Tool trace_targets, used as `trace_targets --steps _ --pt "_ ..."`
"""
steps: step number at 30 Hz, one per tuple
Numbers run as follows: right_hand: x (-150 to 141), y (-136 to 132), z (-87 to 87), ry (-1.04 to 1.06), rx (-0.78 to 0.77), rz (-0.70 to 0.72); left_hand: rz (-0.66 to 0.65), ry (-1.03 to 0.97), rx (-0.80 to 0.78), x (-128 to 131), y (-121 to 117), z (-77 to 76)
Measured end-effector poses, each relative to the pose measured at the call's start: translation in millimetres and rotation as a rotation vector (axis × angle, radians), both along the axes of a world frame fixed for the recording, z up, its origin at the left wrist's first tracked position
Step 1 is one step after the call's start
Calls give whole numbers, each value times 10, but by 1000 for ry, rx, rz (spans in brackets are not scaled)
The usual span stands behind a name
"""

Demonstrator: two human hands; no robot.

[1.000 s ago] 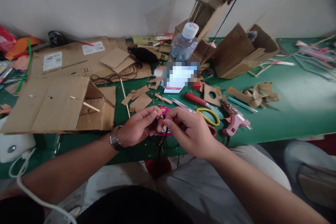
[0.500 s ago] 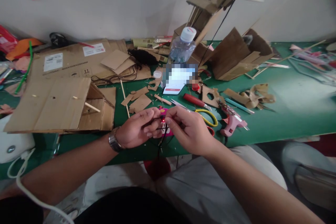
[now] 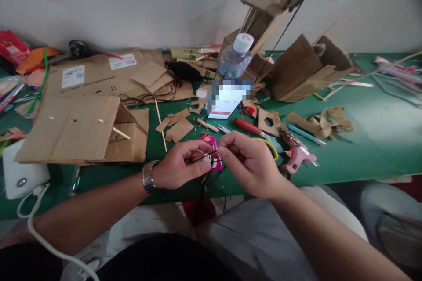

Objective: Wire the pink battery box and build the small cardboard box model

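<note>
Black cord point(image 3: 205, 156) runs between my two hands, and loose lengths of it hang down past the table's front edge. My left hand point(image 3: 183, 164), with a metal-banded watch point(image 3: 149, 176) on its wrist, has its fingers curled round the cord. The thumb and forefinger of my right hand point(image 3: 245, 162) pinch the other end of that stretch. Under the fingertips lies a small pink case point(image 3: 216, 164) with a pale printed figure, partly hidden by the hands and cord. Yellow-handled scissors point(image 3: 271, 145) lie just beyond my right hand, partly covered by it.
A pink glue gun point(image 3: 298, 156) and red-handled screwdriver point(image 3: 247, 126) lie right of centre. Behind them are a lit phone point(image 3: 222, 112) and a plastic bottle point(image 3: 234, 63). A cardboard house point(image 3: 72, 129) stands left, a cardboard box point(image 3: 303, 70) right. A white cable point(image 3: 33, 224) crosses my left forearm.
My left hand has turned and its thumb has come down, with the cord now stretched toward my right hand. A red light near the fingertips no longer shows. The whole view shifted slightly.
</note>
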State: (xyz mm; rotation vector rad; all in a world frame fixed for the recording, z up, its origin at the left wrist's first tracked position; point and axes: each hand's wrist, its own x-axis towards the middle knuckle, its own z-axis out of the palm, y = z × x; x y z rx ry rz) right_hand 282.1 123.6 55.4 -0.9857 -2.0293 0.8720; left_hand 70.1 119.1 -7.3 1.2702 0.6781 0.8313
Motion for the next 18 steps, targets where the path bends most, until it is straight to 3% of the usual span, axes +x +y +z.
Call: trace_targets --steps 2,6,9,13,18 --pt "-6 -26 9 -3 11 47 3 84 85 -2 -10 22" --pt "-64 -120 24 2 38 149 128 242 297 -1 8 40" --pt "-140 -212 3 -1 73 230 219 248 347 2 -2 36" --pt "-208 -284 -53 -64 88 280 290 133 213 22 -55 39" --pt "-222 -283 -114 -155 60 267 299 -119 -105 59 -15 45"
